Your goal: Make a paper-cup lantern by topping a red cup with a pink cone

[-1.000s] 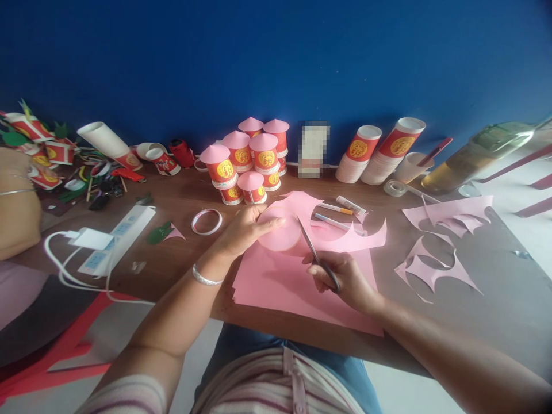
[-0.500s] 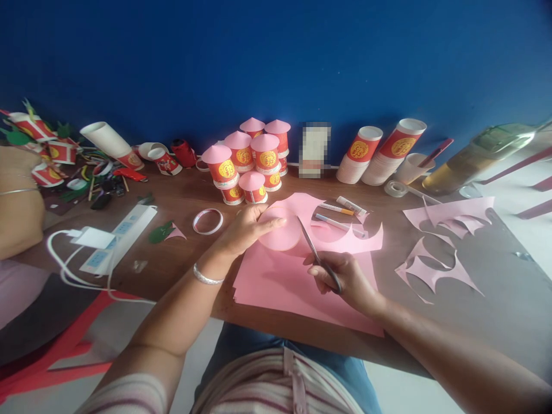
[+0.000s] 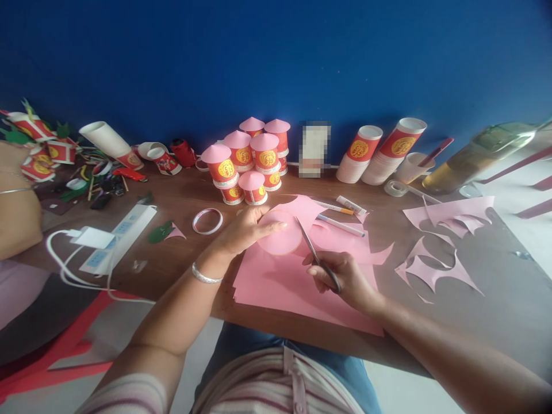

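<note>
Between its thumb and fingers my left hand pinches a piece of pink paper with a round outline drawn on it. My right hand is closed on the dark handles of a pair of scissors. Their blades point up and left, at the right edge of the round part. Beneath both hands lie larger pink sheets, in a stack near the table's front edge. A curved pink offcut rests at the stack's right side.
Red paper cups with pink cone tops stand at the back. Stacked cups, a tape roll and a bottle are at the right. Markers, paper scraps and a power strip lie around. Another person's arm is at left.
The curved strip at the right of the round part has come away and dropped onto the pink stack. The held paper has shifted slightly lower; both hands are nearly in place.
</note>
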Demonstrator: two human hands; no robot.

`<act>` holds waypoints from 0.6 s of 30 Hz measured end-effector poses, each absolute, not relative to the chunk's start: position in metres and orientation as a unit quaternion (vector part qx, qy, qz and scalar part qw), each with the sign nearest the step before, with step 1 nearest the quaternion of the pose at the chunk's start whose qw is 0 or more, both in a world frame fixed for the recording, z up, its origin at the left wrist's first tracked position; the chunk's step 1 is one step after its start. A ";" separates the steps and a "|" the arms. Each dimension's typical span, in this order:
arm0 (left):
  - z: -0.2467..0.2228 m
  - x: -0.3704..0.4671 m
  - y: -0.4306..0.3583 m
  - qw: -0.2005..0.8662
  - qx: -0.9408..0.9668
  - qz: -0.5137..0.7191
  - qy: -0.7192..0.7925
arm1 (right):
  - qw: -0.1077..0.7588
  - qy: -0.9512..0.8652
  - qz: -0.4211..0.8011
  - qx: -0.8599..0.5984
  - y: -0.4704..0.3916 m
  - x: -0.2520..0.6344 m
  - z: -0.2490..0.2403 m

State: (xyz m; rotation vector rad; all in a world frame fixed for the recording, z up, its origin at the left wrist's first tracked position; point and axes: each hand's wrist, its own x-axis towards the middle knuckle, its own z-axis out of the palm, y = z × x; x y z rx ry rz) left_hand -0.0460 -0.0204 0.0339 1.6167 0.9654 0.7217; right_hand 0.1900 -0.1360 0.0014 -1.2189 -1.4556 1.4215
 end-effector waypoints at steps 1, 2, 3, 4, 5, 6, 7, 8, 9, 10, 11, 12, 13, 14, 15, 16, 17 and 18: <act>0.033 -0.046 -0.020 0.531 0.678 0.303 0.408 | 0.376 -0.570 0.554 -0.476 -0.136 0.190 0.002; 0.033 -0.047 -0.020 0.530 0.678 0.304 0.410 | 0.376 -0.570 0.554 -0.476 -0.136 0.190 0.002; 0.032 -0.047 -0.020 0.531 0.677 0.304 0.409 | 0.376 -0.571 0.553 -0.476 -0.136 0.190 0.002; 0.032 -0.047 -0.020 0.533 0.675 0.305 0.409 | 0.376 -0.572 0.552 -0.475 -0.136 0.190 0.003; 0.032 -0.047 -0.020 0.536 0.673 0.305 0.409 | 0.375 -0.574 0.552 -0.475 -0.136 0.190 0.003; 0.033 -0.047 -0.020 0.539 0.670 0.304 0.410 | 0.374 -0.576 0.551 -0.474 -0.136 0.190 0.003; 0.034 -0.047 -0.020 0.543 0.668 0.302 0.411 | 0.373 -0.578 0.550 -0.474 -0.136 0.190 0.003; 0.035 -0.046 -0.020 0.547 0.665 0.299 0.411 | 0.372 -0.578 0.550 -0.474 -0.136 0.191 0.003; 0.036 -0.046 -0.020 0.554 0.662 0.296 0.408 | 0.371 -0.579 0.550 -0.474 -0.135 0.191 0.003; 0.036 -0.046 -0.020 0.562 0.659 0.294 0.403 | 0.371 -0.579 0.550 -0.474 -0.135 0.191 0.004; 0.037 -0.046 -0.020 0.571 0.657 0.292 0.397 | 0.371 -0.578 0.550 -0.474 -0.135 0.191 0.004; 0.038 -0.046 -0.020 0.578 0.655 0.292 0.390 | 0.372 -0.578 0.549 -0.475 -0.135 0.191 0.004; 0.038 -0.046 -0.020 0.582 0.653 0.292 0.386 | 0.373 -0.579 0.548 -0.476 -0.135 0.191 0.004; 0.038 -0.046 -0.020 0.585 0.653 0.293 0.383 | 0.373 -0.580 0.547 -0.475 -0.135 0.191 0.004; 0.038 -0.046 -0.020 0.586 0.652 0.294 0.381 | 0.373 -0.581 0.546 -0.476 -0.135 0.191 0.004; 0.037 -0.046 -0.020 0.587 0.651 0.295 0.380 | 0.372 -0.582 0.545 -0.476 -0.136 0.190 0.004; 0.037 -0.046 -0.020 0.588 0.650 0.296 0.379 | 0.371 -0.582 0.544 -0.477 -0.136 0.190 0.004; 0.037 -0.046 -0.020 0.588 0.650 0.297 0.378 | 0.371 -0.583 0.544 -0.477 -0.136 0.190 0.004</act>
